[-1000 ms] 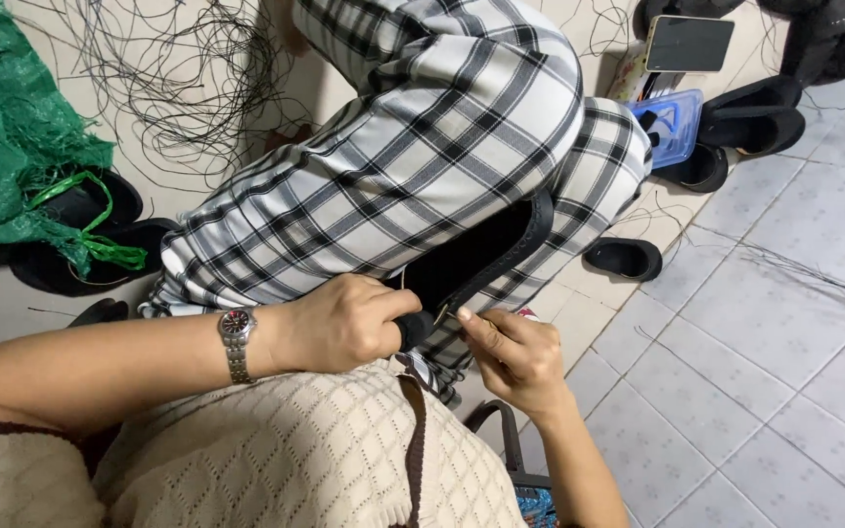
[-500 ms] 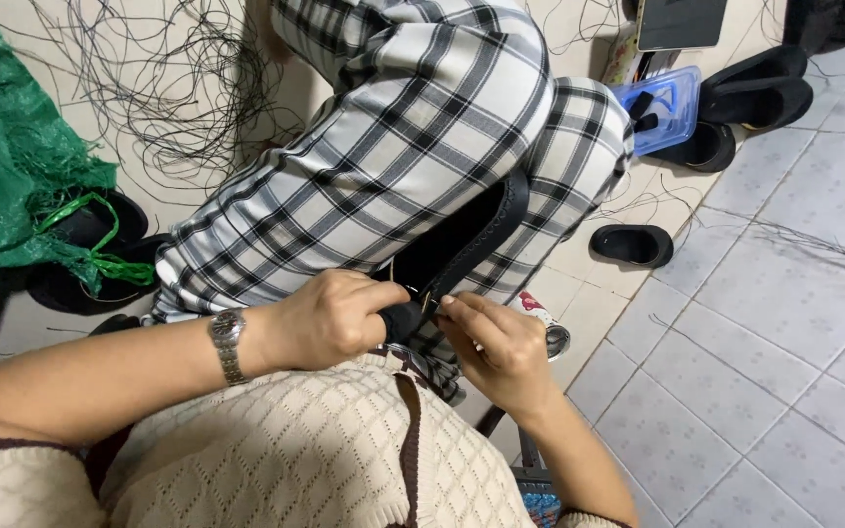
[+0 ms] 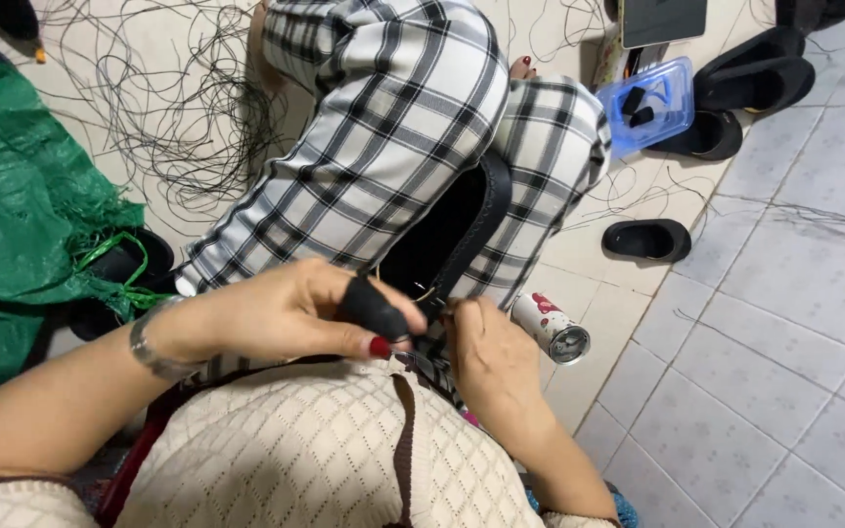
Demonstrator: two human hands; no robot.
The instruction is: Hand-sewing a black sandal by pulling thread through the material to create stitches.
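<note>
My left hand (image 3: 290,313) wears a black finger cover and a wrist watch, and it grips the near end of a black leather strap piece (image 3: 462,230) that lies between my checked trouser legs (image 3: 383,137). My right hand (image 3: 486,357) pinches the same strap end from the right, close against the left fingers. A small metal ring or needle shows between the two hands; I cannot tell which. The strap's far part curves away over my lap.
Loose black cords (image 3: 163,108) lie tangled on the floor at upper left. A green mesh bag (image 3: 22,215) sits at left. A blue plastic box (image 3: 652,103), black sandals (image 3: 647,240) and a small cylindrical can (image 3: 552,328) lie to the right on the tiled floor.
Both hands have stayed together on the strap end with small finger shifts. The view has tilted, so the legs and floor items sit slightly lower and left.
</note>
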